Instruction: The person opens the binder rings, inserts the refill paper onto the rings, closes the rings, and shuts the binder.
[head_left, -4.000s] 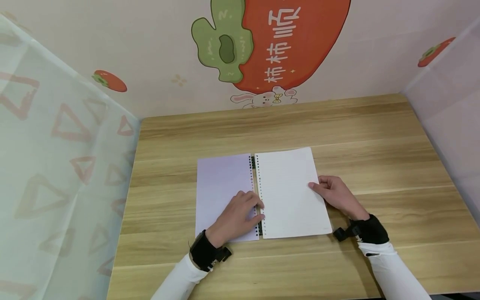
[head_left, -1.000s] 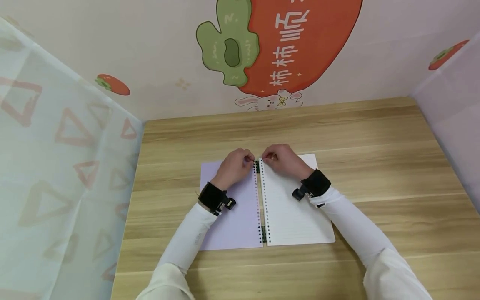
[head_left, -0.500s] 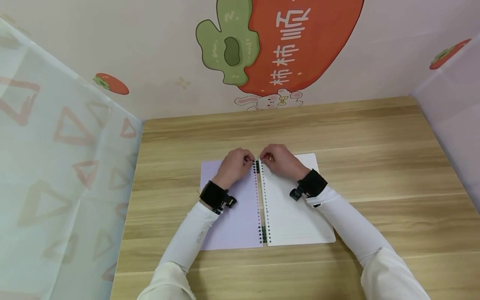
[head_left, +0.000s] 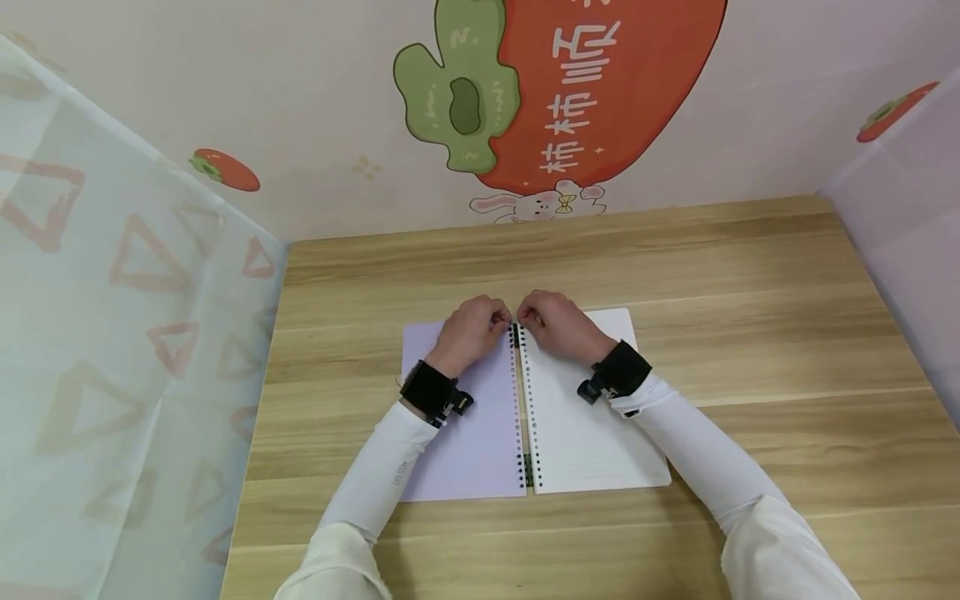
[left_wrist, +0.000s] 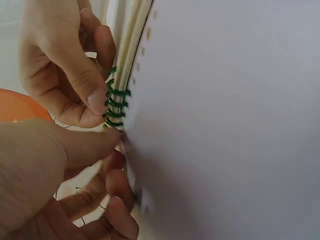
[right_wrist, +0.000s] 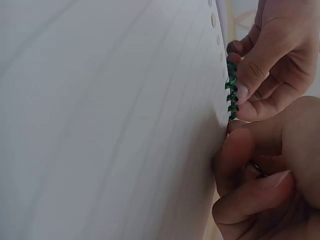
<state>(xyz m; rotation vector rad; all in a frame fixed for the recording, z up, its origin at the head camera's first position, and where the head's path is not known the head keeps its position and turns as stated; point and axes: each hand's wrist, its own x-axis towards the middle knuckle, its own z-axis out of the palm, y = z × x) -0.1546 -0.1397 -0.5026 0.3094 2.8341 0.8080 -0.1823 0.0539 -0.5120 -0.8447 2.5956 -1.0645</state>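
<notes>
A loose-leaf notebook lies open on the table, with a lilac cover [head_left: 468,442] on the left and a white lined page stack [head_left: 592,433] on the right. Green binding rings join the halves at the top [left_wrist: 116,107] and bottom of the spine. My left hand [head_left: 471,333] pinches the top end of the spine from the cover side, its thumb right by the rings. Opposite, my right hand [head_left: 561,325] pinches there from the page side, thumb and fingers curled. In the wrist views both sets of fingertips meet at the upper rings; exact contact is partly hidden.
The wood-grain table [head_left: 750,333] spreads around the notebook. Behind it rises a wall sheet [head_left: 315,108] with fruit and rabbit prints. Pale sheets hang along the left [head_left: 150,333] and right sides. Both wrists wear black bands with small cameras.
From the lower spine and the page's right edge, my left and right hands have moved up to the spine's top. Over the last second the right hand has shifted slightly left.
</notes>
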